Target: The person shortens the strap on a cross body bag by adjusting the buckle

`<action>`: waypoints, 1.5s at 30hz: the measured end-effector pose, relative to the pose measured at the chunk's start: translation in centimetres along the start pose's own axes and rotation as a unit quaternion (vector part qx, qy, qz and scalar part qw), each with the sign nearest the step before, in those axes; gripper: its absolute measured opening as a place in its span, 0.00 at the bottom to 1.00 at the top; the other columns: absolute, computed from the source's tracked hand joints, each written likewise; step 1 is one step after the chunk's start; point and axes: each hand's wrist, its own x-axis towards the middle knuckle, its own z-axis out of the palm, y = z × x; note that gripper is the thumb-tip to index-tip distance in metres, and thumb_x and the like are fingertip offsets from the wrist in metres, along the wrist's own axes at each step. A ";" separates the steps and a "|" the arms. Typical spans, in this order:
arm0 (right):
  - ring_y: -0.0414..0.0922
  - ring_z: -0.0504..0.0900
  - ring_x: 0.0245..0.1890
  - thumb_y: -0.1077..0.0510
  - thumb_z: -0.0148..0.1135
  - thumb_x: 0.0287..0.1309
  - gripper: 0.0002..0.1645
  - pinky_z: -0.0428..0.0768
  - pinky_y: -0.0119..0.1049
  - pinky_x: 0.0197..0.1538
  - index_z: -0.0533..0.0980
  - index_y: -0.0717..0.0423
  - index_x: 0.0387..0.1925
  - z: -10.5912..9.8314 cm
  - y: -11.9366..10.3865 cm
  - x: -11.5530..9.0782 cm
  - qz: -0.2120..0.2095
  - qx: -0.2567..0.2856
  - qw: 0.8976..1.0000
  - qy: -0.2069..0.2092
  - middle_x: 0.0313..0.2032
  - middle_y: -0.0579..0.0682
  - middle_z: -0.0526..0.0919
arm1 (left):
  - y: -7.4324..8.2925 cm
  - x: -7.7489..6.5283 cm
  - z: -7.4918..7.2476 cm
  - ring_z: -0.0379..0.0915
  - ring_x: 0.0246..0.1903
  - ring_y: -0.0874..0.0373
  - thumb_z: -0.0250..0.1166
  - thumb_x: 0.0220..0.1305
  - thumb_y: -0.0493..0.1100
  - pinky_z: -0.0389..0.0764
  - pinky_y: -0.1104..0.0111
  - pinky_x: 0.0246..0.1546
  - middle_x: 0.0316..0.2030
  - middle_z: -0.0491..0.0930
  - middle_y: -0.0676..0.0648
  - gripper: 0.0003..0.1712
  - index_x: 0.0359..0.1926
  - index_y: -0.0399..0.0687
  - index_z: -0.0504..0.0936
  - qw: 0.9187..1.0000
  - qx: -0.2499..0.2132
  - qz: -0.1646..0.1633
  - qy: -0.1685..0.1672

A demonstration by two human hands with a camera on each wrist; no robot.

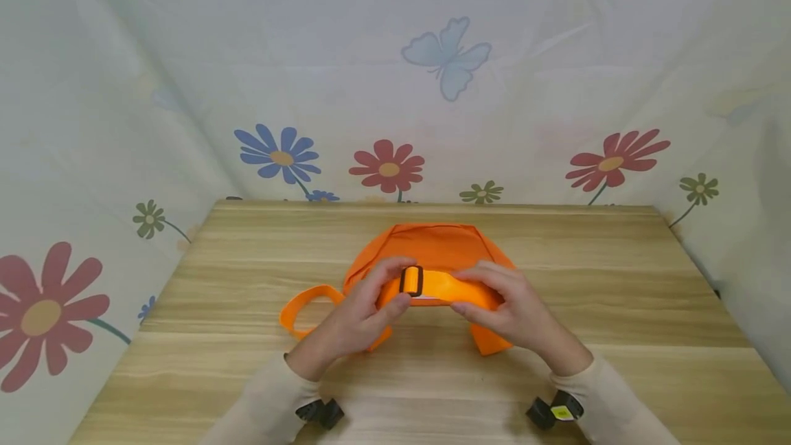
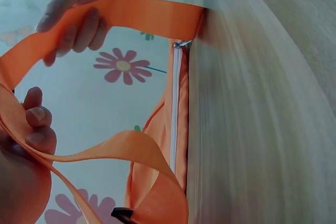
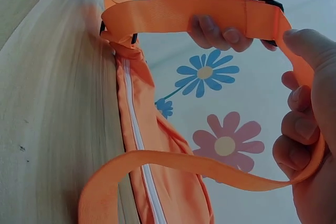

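An orange waist bag [image 1: 432,242] lies on the table, with a white zipper [image 3: 137,129] along its side. Raised in front of it is its orange strap [image 1: 448,287], spanning both hands. My left hand [image 1: 367,311] pinches the strap between thumb and fingers, right by a black slide buckle [image 1: 421,281]. On the other side, my right hand [image 1: 519,304] grips the strap with its thumb below and fingers above. Past the left hand, a loop of strap [image 1: 288,311] curves out to the left. A black buckle piece [image 2: 123,213] shows low in the left wrist view.
The wood-grain table [image 1: 259,246] extends to both sides of the bag. Behind it hangs a pale cloth backdrop [image 1: 346,74] printed with flowers and a butterfly. Dark wrist devices [image 1: 321,413] sit at both sleeve cuffs.
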 end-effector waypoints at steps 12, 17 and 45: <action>0.37 0.77 0.35 0.65 0.83 0.54 0.26 0.80 0.29 0.34 0.86 0.51 0.55 1.5 -0.7 0.7 -0.002 -0.006 1.000 -0.012 0.41 0.44 0.86 | 0.8 0.5 1.3 0.80 0.51 0.56 0.67 0.76 0.46 0.85 0.67 0.55 0.55 0.82 0.53 0.28 0.71 0.53 0.68 0.999 -0.006 -0.034 0.000; 0.38 0.77 0.34 0.63 0.84 0.54 0.28 0.81 0.29 0.33 0.85 0.54 0.57 1.9 -1.2 1.1 -0.011 -0.018 1.000 -0.014 0.42 0.48 0.86 | 0.7 0.6 1.6 0.79 0.50 0.55 0.69 0.75 0.49 0.86 0.68 0.51 0.53 0.80 0.55 0.25 0.67 0.59 0.72 0.998 -0.021 -0.053 0.020; 0.38 0.81 0.41 0.64 0.82 0.55 0.29 0.83 0.29 0.42 0.84 0.51 0.59 1.9 -1.0 0.9 0.019 -0.010 1.000 -0.007 0.49 0.45 0.89 | 0.3 0.6 1.1 0.78 0.46 0.54 0.70 0.75 0.46 0.86 0.69 0.49 0.51 0.77 0.48 0.27 0.67 0.49 0.70 0.997 -0.060 0.002 0.043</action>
